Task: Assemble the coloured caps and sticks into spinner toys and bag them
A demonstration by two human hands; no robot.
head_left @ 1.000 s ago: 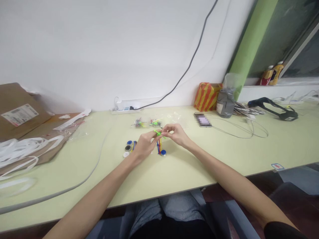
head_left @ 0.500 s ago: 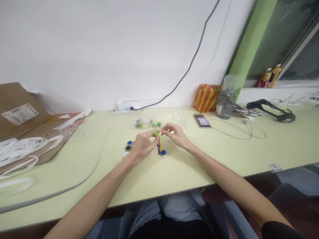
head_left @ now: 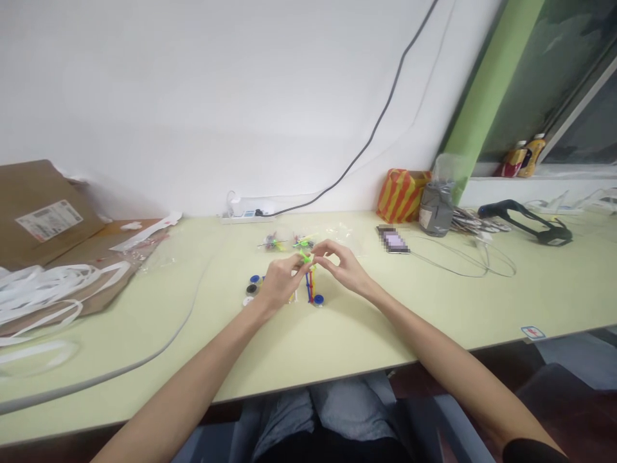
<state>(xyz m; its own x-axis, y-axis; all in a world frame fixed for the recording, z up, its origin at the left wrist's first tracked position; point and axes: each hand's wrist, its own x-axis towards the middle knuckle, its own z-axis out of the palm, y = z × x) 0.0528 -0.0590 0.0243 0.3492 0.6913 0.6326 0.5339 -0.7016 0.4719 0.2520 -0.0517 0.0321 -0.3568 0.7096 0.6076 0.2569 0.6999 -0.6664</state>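
Between thumb and fingers, my left hand (head_left: 279, 281) pinches a small bright green plastic piece (head_left: 305, 257). My right hand (head_left: 341, 265) meets it from the right, fingertips pressed together at the piece's edge; anything inside that pinch is too small to make out. Beneath the hands lie thin blue, red and yellow plastic sticks (head_left: 311, 289), with a blue round wheel (head_left: 319, 300) at their near end. Left of my left hand sit a blue wheel (head_left: 254, 280), a black wheel (head_left: 251, 290) and a white wheel (head_left: 248, 301). My left hand partly hides other small parts.
Behind the hands lie two small bundles of coloured parts (head_left: 272, 242) and clear plastic wrapping (head_left: 340, 235). A phone (head_left: 393, 239), striped bag (head_left: 402, 195) and grey bag (head_left: 436, 209) stand to the right. Cardboard (head_left: 48, 215), white strapping (head_left: 58, 286) and a grey cable (head_left: 164, 347) occupy the left.
The green piece is tilted more upright in my left hand. My right fingers have shifted slightly around it. The whole view has moved a little.
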